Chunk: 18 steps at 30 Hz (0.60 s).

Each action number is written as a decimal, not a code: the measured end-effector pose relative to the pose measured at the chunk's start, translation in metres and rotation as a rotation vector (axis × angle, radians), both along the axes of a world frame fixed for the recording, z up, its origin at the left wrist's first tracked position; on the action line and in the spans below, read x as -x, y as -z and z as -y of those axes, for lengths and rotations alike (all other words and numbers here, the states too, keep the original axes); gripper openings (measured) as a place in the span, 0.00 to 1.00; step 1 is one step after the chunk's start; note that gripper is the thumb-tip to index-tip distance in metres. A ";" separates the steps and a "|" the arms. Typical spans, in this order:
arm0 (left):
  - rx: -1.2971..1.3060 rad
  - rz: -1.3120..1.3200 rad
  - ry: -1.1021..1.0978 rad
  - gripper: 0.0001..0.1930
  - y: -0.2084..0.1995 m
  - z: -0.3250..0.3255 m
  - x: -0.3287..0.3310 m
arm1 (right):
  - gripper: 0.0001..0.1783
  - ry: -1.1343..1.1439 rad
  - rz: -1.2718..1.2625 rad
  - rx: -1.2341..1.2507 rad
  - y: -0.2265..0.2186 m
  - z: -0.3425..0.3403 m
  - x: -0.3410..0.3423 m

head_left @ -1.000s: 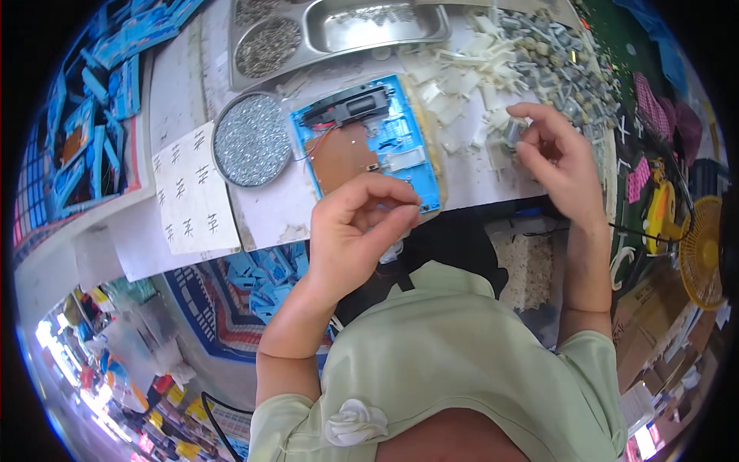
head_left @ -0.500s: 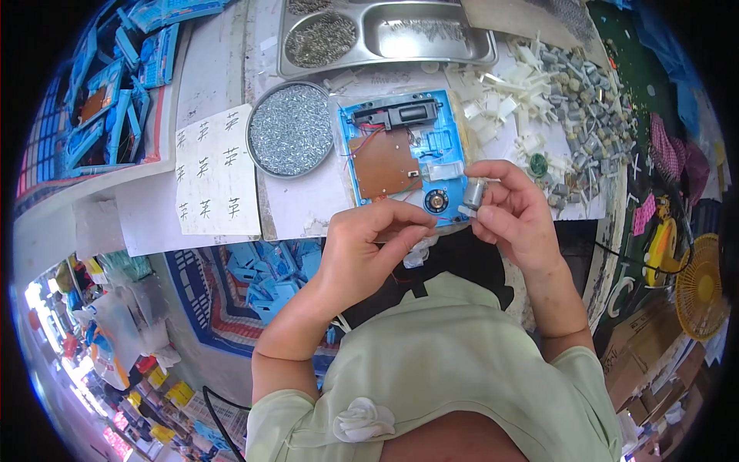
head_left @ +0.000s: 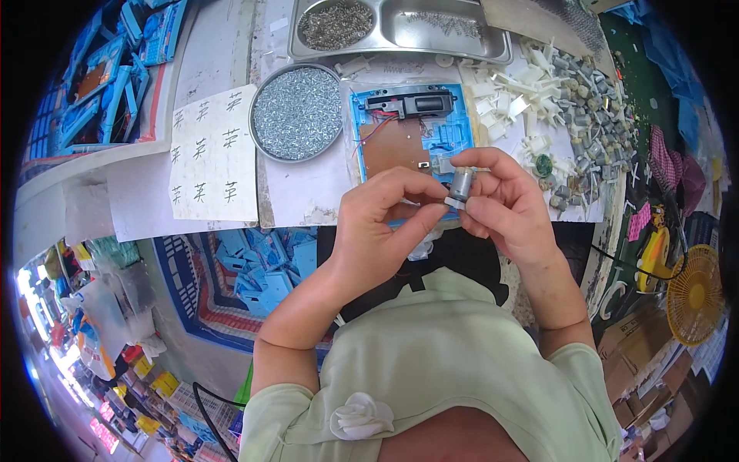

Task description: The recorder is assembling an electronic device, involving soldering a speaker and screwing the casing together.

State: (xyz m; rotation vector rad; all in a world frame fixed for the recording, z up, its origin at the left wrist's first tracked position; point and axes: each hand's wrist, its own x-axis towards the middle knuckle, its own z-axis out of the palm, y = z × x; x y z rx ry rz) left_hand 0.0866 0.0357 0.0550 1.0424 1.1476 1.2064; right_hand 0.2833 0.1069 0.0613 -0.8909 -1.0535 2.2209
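Note:
A small silver cylindrical motor (head_left: pixel 462 183) with a white piece at its lower end is pinched between the thumb and fingers of my right hand (head_left: pixel 512 204). My left hand (head_left: pixel 385 219) is closed in a pinch right beside the motor's white end. Whatever lies between its fingertips is too small to make out. Behind both hands, a blue plastic housing (head_left: pixel 462 127) rests on the table, holding a brown circuit board (head_left: pixel 394 146), a black mechanism (head_left: pixel 419 102) and thin red and blue wires. My hands cover its lower part.
Left of the housing stands a round dish of small screws (head_left: pixel 296 112). A metal tray (head_left: pixel 400 55) with small metal parts is at the back. White plastic parts (head_left: pixel 508 96) and loose motors (head_left: pixel 589 123) are heaped at right. Blue housings (head_left: pixel 269 266) fill a crate below the table's edge.
My left fingertips have come up to the white end of the motor. The right hand has shifted slightly left and up, bringing the motor over the housing's lower part.

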 end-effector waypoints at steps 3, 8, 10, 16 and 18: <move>0.021 0.058 -0.041 0.12 0.001 0.001 -0.005 | 0.26 -0.011 -0.035 0.034 0.002 0.001 -0.002; 0.011 0.047 -0.029 0.15 -0.001 0.002 -0.009 | 0.26 -0.037 -0.005 0.056 0.000 0.001 -0.005; -0.002 0.055 -0.024 0.15 0.002 0.003 -0.008 | 0.25 -0.042 0.013 0.049 0.000 0.001 -0.006; -0.055 0.049 -0.041 0.14 0.002 0.005 -0.011 | 0.24 -0.054 0.135 -0.260 -0.002 0.003 -0.009; -0.102 -0.032 -0.063 0.13 0.004 0.004 -0.012 | 0.22 -0.005 0.259 -0.506 -0.001 0.011 -0.009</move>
